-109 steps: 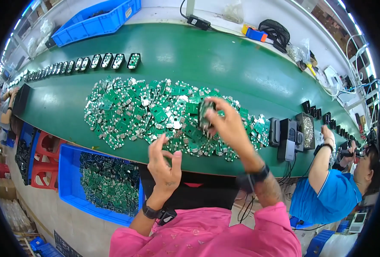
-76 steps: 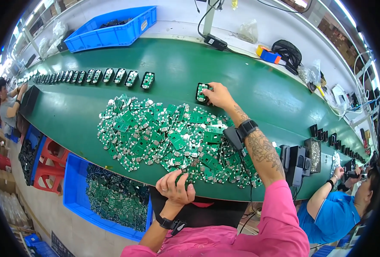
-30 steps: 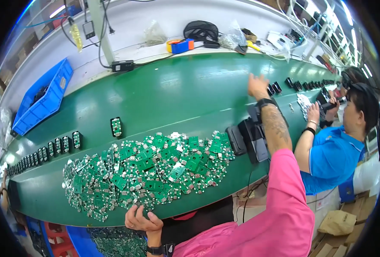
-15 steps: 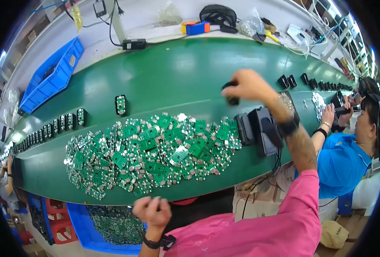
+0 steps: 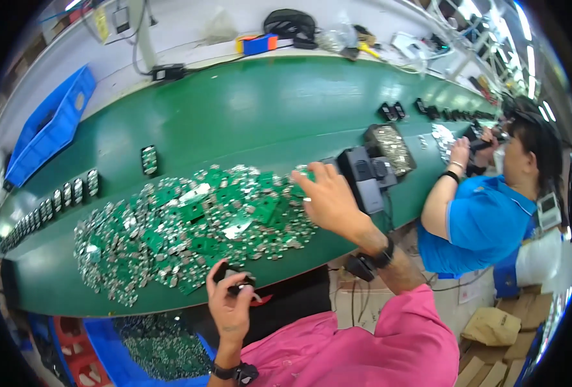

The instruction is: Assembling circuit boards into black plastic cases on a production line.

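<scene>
My left hand (image 5: pixel 230 313) is closed around a small black housing (image 5: pixel 225 272) at the front edge of the green bench. My right hand (image 5: pixel 330 200) is spread above the right end of a heap of green circuit boards (image 5: pixel 196 216), with no object visible in it. Beside its fingers stand grey and black boxy devices (image 5: pixel 362 177) with a cable. Past the heap's far side stands a single black housing with a board in it (image 5: pixel 149 160).
More filled black housings (image 5: pixel 57 200) line the left side. A blue crate (image 5: pixel 54 126) sits far left, a blue bin of boards (image 5: pixel 160 345) below the bench. A box of small metal parts (image 5: pixel 390 149) lies right, near a co-worker in blue (image 5: pixel 486 219).
The right hand has come down from over the bench to the heap and no longer shows a black housing. One is now in my left hand. The whole view has shifted.
</scene>
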A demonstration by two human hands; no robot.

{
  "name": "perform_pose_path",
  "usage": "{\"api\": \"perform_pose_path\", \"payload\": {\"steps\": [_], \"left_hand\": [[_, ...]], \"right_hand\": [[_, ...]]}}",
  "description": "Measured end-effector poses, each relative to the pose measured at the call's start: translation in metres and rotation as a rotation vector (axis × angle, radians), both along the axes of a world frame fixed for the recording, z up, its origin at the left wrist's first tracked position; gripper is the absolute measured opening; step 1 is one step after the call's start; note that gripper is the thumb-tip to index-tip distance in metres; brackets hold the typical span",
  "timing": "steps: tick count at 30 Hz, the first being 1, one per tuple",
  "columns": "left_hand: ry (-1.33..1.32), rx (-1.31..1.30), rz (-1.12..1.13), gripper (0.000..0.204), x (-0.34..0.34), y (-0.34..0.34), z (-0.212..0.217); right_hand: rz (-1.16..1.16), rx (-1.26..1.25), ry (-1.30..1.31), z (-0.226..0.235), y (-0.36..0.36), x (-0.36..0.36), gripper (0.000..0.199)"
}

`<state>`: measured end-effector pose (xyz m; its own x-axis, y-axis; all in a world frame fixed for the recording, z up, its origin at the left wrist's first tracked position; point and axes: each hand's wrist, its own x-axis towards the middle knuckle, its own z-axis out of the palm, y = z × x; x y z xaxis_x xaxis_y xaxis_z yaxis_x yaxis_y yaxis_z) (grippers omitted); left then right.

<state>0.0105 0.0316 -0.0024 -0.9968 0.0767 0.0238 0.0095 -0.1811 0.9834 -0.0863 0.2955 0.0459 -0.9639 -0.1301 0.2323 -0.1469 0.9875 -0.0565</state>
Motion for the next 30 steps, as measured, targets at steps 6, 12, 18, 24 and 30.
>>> {"api": "perform_pose_path", "payload": {"steps": [6, 12, 18, 24, 30], "left_hand": [[0.122, -0.144, 0.011, 0.009, 0.004, -0.018, -0.035], [0.002, -0.166, 0.099, 0.008, 0.005, -0.011, -0.002], [0.114, -0.379, 0.144, 0.014, -0.007, -0.003, 0.017], [0.217, -0.442, 0.163, 0.019, -0.004, -0.006, 0.01], [0.3, -0.498, 0.125, 0.017, -0.003, -0.015, 0.001]], "right_hand": [[0.099, 0.021, 0.156, -0.028, 0.016, 0.001, 0.031], [-0.051, -0.503, 0.362, -0.006, 0.015, 0.01, 0.015], [-0.048, -1.871, -0.373, 0.003, -0.049, 0.066, 0.017], [-0.008, -1.712, -0.645, -0.008, -0.106, 0.094, 0.02], [0.06, -1.499, -0.724, -0.009, -0.106, 0.091, 0.022]]}}
